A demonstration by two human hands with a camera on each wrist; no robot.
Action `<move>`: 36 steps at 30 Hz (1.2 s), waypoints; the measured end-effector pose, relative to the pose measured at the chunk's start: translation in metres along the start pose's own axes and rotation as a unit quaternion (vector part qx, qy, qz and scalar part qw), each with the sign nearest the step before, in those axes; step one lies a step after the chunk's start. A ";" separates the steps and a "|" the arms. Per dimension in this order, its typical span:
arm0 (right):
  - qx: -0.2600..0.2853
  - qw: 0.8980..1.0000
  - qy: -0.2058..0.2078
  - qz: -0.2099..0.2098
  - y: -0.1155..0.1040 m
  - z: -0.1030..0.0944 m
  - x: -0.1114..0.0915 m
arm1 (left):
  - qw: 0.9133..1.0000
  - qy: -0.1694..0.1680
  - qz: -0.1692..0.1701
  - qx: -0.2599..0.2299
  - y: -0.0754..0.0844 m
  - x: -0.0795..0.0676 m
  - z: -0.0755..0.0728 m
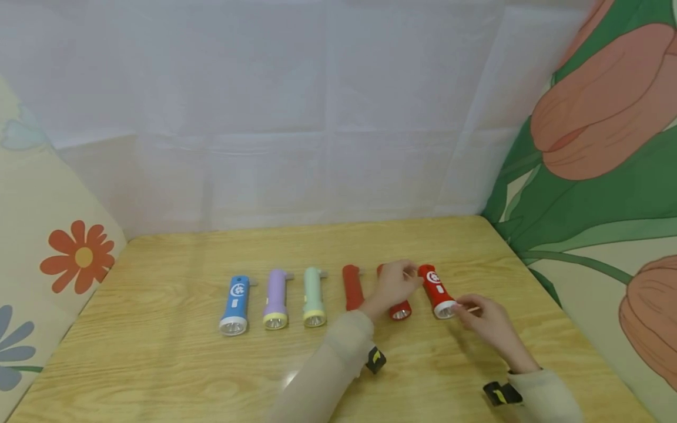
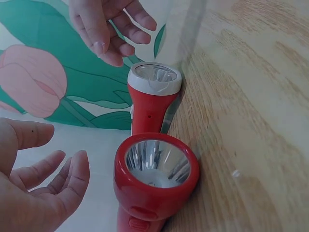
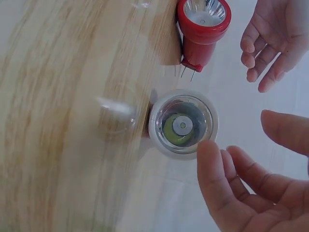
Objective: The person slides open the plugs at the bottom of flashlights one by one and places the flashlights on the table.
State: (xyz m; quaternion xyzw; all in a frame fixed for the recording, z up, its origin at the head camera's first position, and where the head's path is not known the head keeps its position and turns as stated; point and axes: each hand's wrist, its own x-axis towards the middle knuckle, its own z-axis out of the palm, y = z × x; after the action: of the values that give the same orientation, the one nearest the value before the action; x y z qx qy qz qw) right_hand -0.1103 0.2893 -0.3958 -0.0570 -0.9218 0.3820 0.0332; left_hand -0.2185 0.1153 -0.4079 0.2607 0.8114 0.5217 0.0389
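A red flashlight with a white head [image 1: 438,292] lies at the right end of a row on the wooden table. My right hand [image 1: 489,326] is at its lens end, fingers relaxed; in the right wrist view a fingertip of the right hand [image 3: 256,193] overlaps the white rim [image 3: 210,113]. My left hand [image 1: 396,285] reaches over an all-red flashlight [image 1: 401,311], partly hiding it, its fingertips near the tail of the white-headed one. In the left wrist view the left hand [image 2: 43,193] has loosely bent fingers beside the red flashlight [image 2: 149,200], holding nothing.
Farther left in the row lie another red flashlight [image 1: 352,288], a mint green one [image 1: 313,294], a lilac one [image 1: 276,294] and a blue one [image 1: 235,299]. Behind the wooden table [image 1: 158,364] hangs a white sheet [image 1: 317,117]; flowered cloth [image 1: 597,235] borders the right side.
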 end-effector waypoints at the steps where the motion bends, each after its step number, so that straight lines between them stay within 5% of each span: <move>1: -0.001 1.000 0.000 0.003 0.001 0.000 0.001 | 1.000 -0.001 -0.001 0.004 0.001 0.001 0.000; 8: -0.004 1.000 -0.018 0.023 0.006 -0.002 0.006 | 1.000 -0.011 -0.028 0.002 0.002 0.011 0.007; 24: -0.005 0.990 -0.109 0.086 0.009 -0.008 0.012 | 0.990 -0.054 -0.103 0.082 0.006 0.034 0.015; 36: 0.046 0.984 -0.133 0.112 0.012 -0.003 0.014 | 0.988 -0.055 -0.092 0.110 -0.003 0.047 0.016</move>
State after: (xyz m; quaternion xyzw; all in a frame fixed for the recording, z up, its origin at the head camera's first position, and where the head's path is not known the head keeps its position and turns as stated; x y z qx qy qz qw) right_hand -0.1231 0.3019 -0.4024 -0.1075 -0.8872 0.4294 -0.1301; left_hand -0.2548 0.1489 -0.4079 0.2160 0.8811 0.4079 0.1026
